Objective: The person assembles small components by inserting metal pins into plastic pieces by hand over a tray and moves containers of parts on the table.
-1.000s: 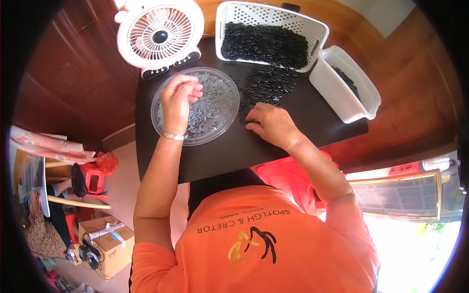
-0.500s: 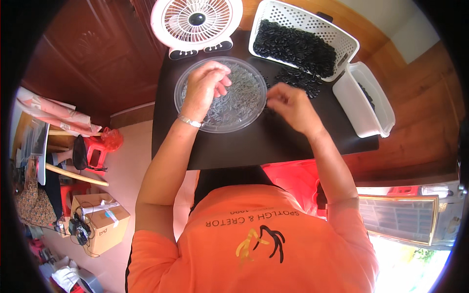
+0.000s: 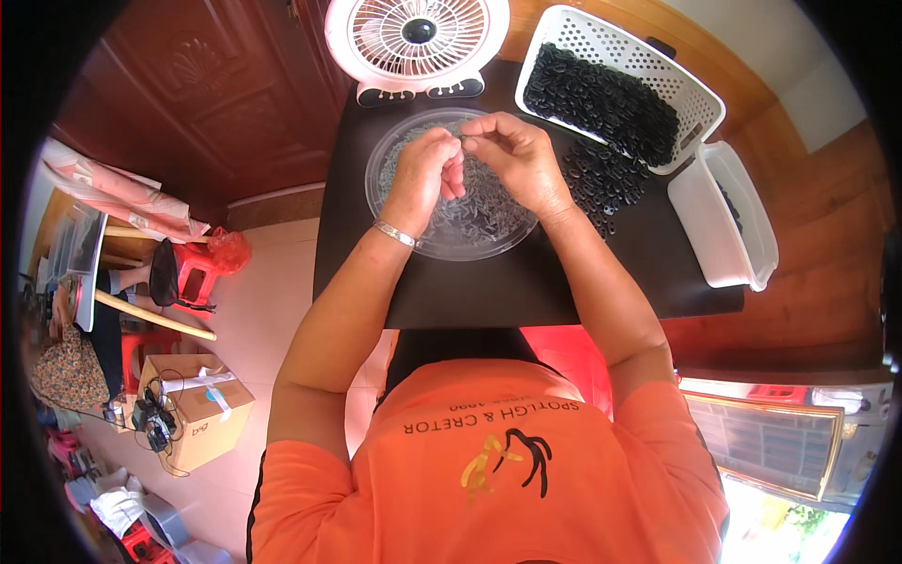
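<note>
Both my hands meet over a round clear plastic tray (image 3: 453, 252) filled with many small, thin, translucent pieces (image 3: 489, 214). My left hand (image 3: 425, 179) is closed, fingers curled inward; what it holds, if anything, is hidden. My right hand (image 3: 524, 162) pinches thumb and forefinger together against the left fingertips. A tiny dark piece seems to show between the fingertips, too small to make out. Right of the tray, small black oval pieces (image 3: 606, 183) lie loose on the dark table (image 3: 451, 305).
A white perforated basket (image 3: 703, 99) of black pieces lies tilted at the back right. Beside it stands a white plastic bin (image 3: 719, 226) with some dark pieces inside. A pink and white fan (image 3: 418, 33) stands behind the tray. A cardboard box (image 3: 211, 418) sits on the floor at left.
My right hand has moved left from the tray's right edge to meet my left hand over the tray. The whole view has shifted slightly.
</note>
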`<state>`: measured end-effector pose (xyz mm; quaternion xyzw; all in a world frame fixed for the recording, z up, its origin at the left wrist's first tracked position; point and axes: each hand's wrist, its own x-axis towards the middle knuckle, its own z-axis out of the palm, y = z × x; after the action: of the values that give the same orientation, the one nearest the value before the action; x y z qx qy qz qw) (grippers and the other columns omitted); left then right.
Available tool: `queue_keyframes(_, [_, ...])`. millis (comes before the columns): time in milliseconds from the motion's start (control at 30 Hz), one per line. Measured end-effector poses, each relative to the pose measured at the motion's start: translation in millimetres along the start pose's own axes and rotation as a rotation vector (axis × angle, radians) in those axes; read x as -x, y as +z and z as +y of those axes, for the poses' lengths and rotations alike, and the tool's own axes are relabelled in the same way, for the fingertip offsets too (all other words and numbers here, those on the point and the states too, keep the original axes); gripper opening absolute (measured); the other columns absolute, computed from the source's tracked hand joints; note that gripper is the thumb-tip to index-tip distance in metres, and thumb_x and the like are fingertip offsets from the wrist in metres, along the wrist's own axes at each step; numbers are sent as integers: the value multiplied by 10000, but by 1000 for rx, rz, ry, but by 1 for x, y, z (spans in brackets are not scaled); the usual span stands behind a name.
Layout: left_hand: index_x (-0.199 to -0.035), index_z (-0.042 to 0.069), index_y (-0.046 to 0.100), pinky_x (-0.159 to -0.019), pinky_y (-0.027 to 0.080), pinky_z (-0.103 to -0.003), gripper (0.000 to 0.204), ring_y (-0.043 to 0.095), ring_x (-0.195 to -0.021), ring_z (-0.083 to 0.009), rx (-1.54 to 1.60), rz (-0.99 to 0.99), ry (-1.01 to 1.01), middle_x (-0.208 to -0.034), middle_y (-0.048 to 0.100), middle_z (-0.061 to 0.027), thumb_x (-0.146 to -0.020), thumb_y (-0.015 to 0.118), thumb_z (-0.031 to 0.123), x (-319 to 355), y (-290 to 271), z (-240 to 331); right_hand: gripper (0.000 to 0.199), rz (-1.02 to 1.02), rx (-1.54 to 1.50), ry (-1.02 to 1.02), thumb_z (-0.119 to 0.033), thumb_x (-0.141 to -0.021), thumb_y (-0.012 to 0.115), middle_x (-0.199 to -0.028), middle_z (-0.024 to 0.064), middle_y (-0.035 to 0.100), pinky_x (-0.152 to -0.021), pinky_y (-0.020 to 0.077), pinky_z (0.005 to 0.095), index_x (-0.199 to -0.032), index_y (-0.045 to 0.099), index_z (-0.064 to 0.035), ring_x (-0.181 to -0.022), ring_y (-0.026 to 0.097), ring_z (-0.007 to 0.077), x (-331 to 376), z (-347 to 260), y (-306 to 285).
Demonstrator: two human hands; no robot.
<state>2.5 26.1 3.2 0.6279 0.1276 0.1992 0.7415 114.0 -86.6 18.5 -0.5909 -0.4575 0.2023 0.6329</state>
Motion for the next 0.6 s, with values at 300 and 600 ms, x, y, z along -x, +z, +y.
queue_keyframes(300, [-816, 71, 519, -497, 427, -223, 191, 557, -545, -124, 134, -81, -21, -652, 553, -37, -876, 469, 245, 1, -6, 0, 74, -5, 156, -156, -16, -819, 651, -829, 31, 624, -701, 492, 232, -889, 633, -1, -761, 599, 84, 7, -1, 4])
queue_keyframes(600, [-845, 36, 522, -550, 451, -260, 159, 574, -588, -178, 372, -139, -30, -671, 557, -62, -865, 483, 188, -2, -6, -4, 78, 155, 485, -294, -23, -797, 667, -814, 63, 631, -609, 495, 241, -862, 627, -10, -679, 605, 110, 8, 1, 8])
